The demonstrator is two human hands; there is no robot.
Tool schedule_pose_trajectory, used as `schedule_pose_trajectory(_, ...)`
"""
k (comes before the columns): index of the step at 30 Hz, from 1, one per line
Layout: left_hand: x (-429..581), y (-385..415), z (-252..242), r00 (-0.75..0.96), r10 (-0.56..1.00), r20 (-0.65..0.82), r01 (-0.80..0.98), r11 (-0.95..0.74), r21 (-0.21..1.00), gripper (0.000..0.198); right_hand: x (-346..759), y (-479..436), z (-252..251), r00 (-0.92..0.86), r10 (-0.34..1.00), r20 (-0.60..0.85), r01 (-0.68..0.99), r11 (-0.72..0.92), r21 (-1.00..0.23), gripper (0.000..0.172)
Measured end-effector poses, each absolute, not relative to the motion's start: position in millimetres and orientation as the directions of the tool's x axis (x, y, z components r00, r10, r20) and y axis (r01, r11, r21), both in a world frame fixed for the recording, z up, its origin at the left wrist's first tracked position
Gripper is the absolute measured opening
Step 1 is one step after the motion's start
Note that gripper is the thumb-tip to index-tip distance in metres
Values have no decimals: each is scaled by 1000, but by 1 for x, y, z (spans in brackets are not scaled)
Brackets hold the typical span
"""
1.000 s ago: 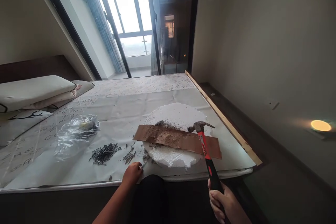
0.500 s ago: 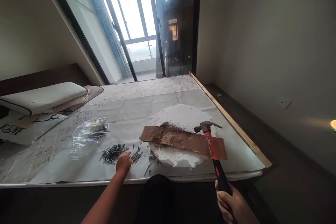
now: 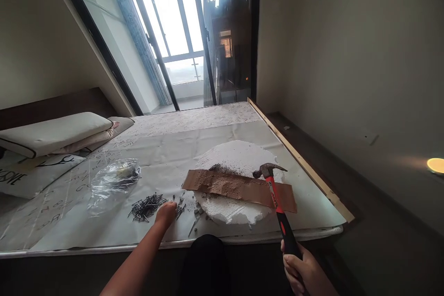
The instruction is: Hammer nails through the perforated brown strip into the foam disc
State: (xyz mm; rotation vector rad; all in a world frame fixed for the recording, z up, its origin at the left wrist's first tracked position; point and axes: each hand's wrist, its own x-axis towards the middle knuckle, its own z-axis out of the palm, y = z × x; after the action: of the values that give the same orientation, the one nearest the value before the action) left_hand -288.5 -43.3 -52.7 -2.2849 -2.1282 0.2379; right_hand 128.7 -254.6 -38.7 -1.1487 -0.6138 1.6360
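Two hands are at work at the near edge of the bed (image 3: 243, 125), which is covered in pale sheeting; your right hand (image 3: 303, 272) is clamped around the black grip of a hammer (image 3: 277, 203), its red-and-black handle angling up and away from you so that the metal head sits over the right part of a brown perforated strip (image 3: 239, 187) — whether the head touches the strip or hovers just above it cannot be told. That strip lies flat across a round white foam slab (image 3: 239, 155), overhanging it on both sides; a dark patch of grit sits on the foam just behind the strip. Your left hand (image 3: 166, 212) reaches forward with the fingers curled down onto the sheeting, between a loose pile of dark nails (image 3: 145, 206) on its left and a smaller scatter of nails (image 3: 180, 210) on its right; from behind, you cannot tell whether the fingers pinch anything. Beyond the nail pile lies a crumpled clear plastic bag (image 3: 114, 178); folded pillows (image 3: 52, 132) are stacked at the far left of the bed — well apart from the hands.
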Motion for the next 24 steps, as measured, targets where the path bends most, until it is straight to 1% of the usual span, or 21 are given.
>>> schedule_pose_trajectory(3,-288,-41,-45,95,991,-94,989,-104,-102,31,129,-253,-37,-52,921,-385,-448,-366,-816,27)
schedule_pose_trajectory(5,-285,-39,-37,130,989,-63,989,-134,-58,39,129,-251,-35,-61,920,-387,-452,-371,-811,26)
schedule_pose_trajectory(7,-284,-37,-31,167,986,-27,986,-167,-1,42,129,-250,-33,-63,920,-386,-450,-372,-812,24)
schedule_pose_trajectory(9,-284,-35,-28,191,981,-19,981,-190,33,40,129,-249,-30,-58,924,-378,-448,-362,-817,22)
schedule_pose_trajectory(11,-286,-33,-30,193,981,-34,981,-193,23,37,128,-247,-28,-51,927,-372,-455,-353,-818,21)
schedule_pose_trajectory(15,-291,-31,-39,124,991,-52,992,-124,-11,28,127,-245,-23,-58,928,-369,-466,-352,-812,18)
schedule_pose_trajectory(17,-288,-30,-37,93,995,-30,996,-92,11,24,127,-245,-22,-62,931,-361,-456,-348,-819,17)
schedule_pose_trajectory(19,-278,-31,-29,76,996,39,991,-79,104,21,128,-244,-21,-56,932,-358,-441,-345,-828,17)
schedule_pose_trajectory(22,-245,-35,-6,39,984,175,931,-99,351,23,128,-242,-19,-41,931,-362,-440,-342,-830,18)
schedule_pose_trajectory(24,-210,-40,11,33,977,209,853,-136,503,28,128,-241,-17,-38,934,-356,-448,-335,-829,17)
